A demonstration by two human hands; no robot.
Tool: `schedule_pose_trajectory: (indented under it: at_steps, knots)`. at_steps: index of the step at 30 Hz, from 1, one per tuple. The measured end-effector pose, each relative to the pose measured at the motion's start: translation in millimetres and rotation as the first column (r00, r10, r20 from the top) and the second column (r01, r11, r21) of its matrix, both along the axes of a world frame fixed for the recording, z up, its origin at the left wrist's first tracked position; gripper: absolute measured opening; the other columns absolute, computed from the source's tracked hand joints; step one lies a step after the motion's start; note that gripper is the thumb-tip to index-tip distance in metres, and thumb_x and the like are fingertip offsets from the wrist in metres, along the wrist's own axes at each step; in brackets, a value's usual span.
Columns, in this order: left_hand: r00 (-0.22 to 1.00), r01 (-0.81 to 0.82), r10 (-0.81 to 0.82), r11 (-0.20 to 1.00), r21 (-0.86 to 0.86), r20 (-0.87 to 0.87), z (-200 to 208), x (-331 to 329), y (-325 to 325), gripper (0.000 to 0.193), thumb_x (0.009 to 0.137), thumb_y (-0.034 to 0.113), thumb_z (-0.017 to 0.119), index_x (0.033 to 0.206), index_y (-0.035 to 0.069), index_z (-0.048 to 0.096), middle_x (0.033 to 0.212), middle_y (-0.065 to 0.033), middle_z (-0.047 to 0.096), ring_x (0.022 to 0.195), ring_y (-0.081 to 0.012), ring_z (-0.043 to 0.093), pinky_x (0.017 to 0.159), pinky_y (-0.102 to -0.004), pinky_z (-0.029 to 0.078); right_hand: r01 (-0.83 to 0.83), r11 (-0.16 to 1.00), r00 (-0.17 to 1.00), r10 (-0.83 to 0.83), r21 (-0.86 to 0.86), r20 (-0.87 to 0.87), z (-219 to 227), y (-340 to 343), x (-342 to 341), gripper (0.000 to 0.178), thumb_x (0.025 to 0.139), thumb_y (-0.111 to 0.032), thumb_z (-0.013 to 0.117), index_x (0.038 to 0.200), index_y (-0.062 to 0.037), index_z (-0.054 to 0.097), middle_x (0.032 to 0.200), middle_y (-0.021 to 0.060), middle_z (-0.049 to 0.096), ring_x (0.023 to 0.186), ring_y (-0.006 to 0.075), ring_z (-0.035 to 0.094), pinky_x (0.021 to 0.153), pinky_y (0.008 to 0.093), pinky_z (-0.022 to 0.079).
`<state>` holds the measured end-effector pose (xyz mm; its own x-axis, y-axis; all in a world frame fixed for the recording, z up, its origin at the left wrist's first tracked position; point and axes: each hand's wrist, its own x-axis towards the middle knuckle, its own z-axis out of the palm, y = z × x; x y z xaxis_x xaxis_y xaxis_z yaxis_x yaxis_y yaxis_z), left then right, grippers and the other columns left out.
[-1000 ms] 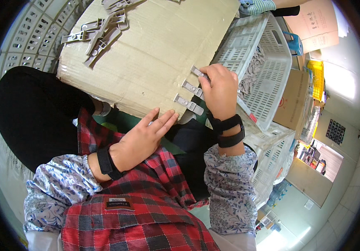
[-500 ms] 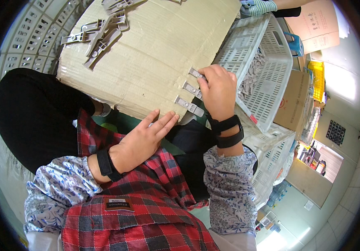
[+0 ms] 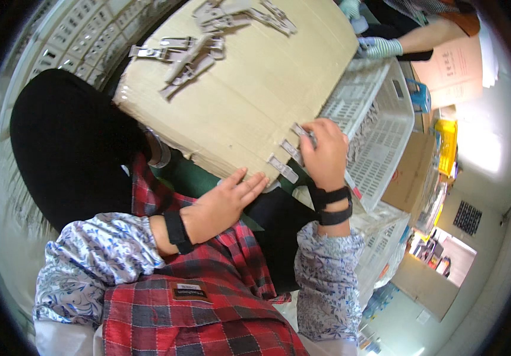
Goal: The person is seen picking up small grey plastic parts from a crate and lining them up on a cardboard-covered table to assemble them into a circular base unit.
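A cardboard-covered surface [image 3: 249, 89] lies in front of me. Three grey-beige plastic clips sit in a row along its right edge: a near clip [image 3: 282, 169], a middle clip [image 3: 291, 152] and a far clip [image 3: 298, 129]. My right hand [image 3: 325, 155] is closed at the far clip, thumb and fingers about it, hiding its outer end. With fingers stretched flat, my left hand [image 3: 217, 206] rests its fingertips on the board's near edge, left of the near clip, holding nothing. Farther off lie a loose pile of clips [image 3: 191, 64] and more clips [image 3: 225, 18].
Right of the board stands a white slotted crate [image 3: 395, 121] holding many grey pieces [image 3: 363, 132]. A co-worker's hand in a striped glove [image 3: 380, 47] is at the crate's far end. Another white basket [image 3: 68, 50] stands at left. A brown carton [image 3: 411, 172] is beyond the crate.
The whole view has shifted, so the board and both hands appear farther right and lower. More clips and more of the co-worker show. Both hands keep their places at the board.
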<state>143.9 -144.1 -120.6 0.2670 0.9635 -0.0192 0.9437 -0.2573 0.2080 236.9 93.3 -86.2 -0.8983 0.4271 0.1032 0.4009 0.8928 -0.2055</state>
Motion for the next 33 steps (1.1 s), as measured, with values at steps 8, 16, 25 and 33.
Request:
schedule_pose_trajectory:
  at_steps: [8,16,25,33]
  knots:
    - [0.995,0.062,-0.063,0.998,-0.020,-0.081,3.1,2.0,-1.5,0.059,0.089,0.027,0.051,0.142,0.001,0.053,0.159,-0.0121,0.035,0.147,-0.0294,0.030,0.120,-0.0488,0.023,-0.448,0.861,0.862,0.487,0.240,-0.139,28.1,-51.3,-151.3,0.031,0.079,-0.009,0.061,0.109,-0.0085,0.067,0.097,0.0094,0.063,0.098,0.0275,0.060,0.080,0.0422,0.046]
    - [0.994,0.092,-0.099,0.987,-0.134,-0.044,10.0,0.7,-0.5,0.060,0.092,0.026,0.050,0.148,0.003,0.046,0.160,-0.0070,0.034,0.149,-0.0260,0.027,0.122,-0.0466,0.018,-0.543,0.788,0.789,0.597,0.289,-0.146,14.0,-69.5,-203.3,0.011,0.078,-0.014,0.060,0.087,-0.0099,0.064,0.084,0.0066,0.057,0.085,0.0252,0.061,0.070,0.0392,0.049]
    - [0.996,0.060,-0.060,0.998,-0.012,-0.066,0.1,3.0,-1.5,0.055,0.092,0.026,0.052,0.141,0.002,0.054,0.161,-0.0133,0.031,0.148,-0.0282,0.026,0.119,-0.0451,0.025,0.285,0.168,0.700,-0.709,-0.944,0.085,-8.4,-31.3,-97.4,0.039,0.087,-0.011,0.066,0.125,-0.0051,0.057,0.098,0.0139,0.059,0.089,0.0259,0.065,0.074,0.0378,0.052]
    - [0.999,0.001,0.000,1.000,0.025,-0.039,-5.2,3.9,-2.3,0.057,0.092,0.024,0.053,0.142,-0.002,0.050,0.156,-0.0135,0.038,0.145,-0.0266,0.032,0.119,-0.0460,0.027,-0.195,0.881,0.941,0.293,0.432,-0.171,-0.4,-22.0,-100.1,0.026,0.084,-0.014,0.064,0.109,-0.0096,0.068,0.109,0.0139,0.061,0.103,0.0304,0.061,0.090,0.0405,0.049]
